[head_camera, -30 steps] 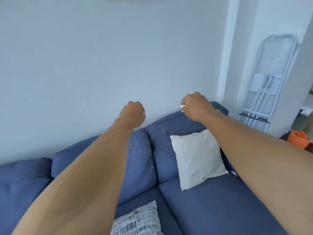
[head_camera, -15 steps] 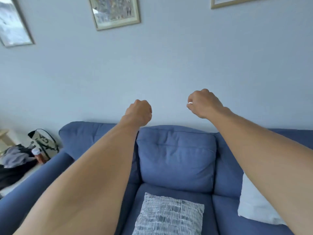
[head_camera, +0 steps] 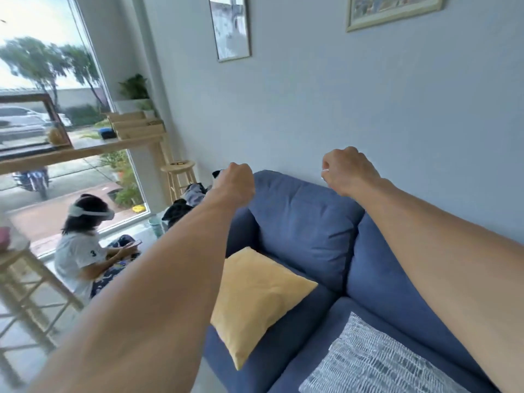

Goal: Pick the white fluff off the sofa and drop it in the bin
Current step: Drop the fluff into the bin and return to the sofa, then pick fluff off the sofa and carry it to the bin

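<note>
Both bare forearms stretch forward and upward, roughly parallel and well apart. The left hand (head_camera: 236, 181) is curled into a fist, its back toward the camera. The right hand (head_camera: 350, 173) is curled too, its fingertips pinching a small white tuft of fluff (head_camera: 325, 171) at its inner side.

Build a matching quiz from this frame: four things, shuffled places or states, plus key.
Things:
1. right hand
2. left hand
3. yellow cushion
4. grey-and-white patterned cushion

Places or states:
A. on the blue sofa seat, at the end nearest the window
B. curled into a fist, nothing visible in it
C. pinches a bit of white fluff
D. on the seat at the view's bottom right

Pairs: 1-C, 2-B, 3-A, 4-D
</note>
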`<state>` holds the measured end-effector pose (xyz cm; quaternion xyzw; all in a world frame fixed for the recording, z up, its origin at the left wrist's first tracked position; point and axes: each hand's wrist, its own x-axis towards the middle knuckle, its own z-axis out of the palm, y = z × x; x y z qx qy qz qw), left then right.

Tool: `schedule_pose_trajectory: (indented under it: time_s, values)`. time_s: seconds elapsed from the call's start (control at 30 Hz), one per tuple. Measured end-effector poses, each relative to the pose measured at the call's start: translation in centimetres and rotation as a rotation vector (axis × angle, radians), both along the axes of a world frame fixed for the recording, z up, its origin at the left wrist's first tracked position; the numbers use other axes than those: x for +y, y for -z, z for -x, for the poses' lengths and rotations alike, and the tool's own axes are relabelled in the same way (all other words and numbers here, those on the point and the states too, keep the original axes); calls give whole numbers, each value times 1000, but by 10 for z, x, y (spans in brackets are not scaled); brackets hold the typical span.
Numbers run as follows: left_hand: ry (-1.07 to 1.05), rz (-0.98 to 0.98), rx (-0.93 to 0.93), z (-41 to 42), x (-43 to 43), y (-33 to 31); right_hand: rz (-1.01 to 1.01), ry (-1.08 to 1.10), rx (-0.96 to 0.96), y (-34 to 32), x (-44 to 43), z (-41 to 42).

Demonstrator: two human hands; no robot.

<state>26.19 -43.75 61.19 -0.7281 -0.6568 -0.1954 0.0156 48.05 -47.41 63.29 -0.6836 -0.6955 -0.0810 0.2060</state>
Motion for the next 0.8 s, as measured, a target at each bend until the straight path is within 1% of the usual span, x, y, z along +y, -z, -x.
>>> schedule_pose_trajectory:
  time_s: [0.2, 0.3, 0.4, 0.53, 0.6, 0.8]
  values:
    - [-130, -41, -78, 124, -32, 4, 11, -192, 40, -2, -2, 122]
    - [-227, -58, -64, 202, -64, 2, 8, -335, 60, 0, -6, 201]
    - [-297, -72, -54, 259, -91, -3, -2, -443, 51, 1, -10, 263]
    - [-473, -95, -62, 346, -135, -3, -9, -613, 65, 4, -25, 359]
    - [-560, -94, -66, 380, -154, 0, -11, -694, 64, 7, -31, 400]
    - [-738, -99, -61, 440, -186, 8, 13, -881, 98, 18, -24, 488]
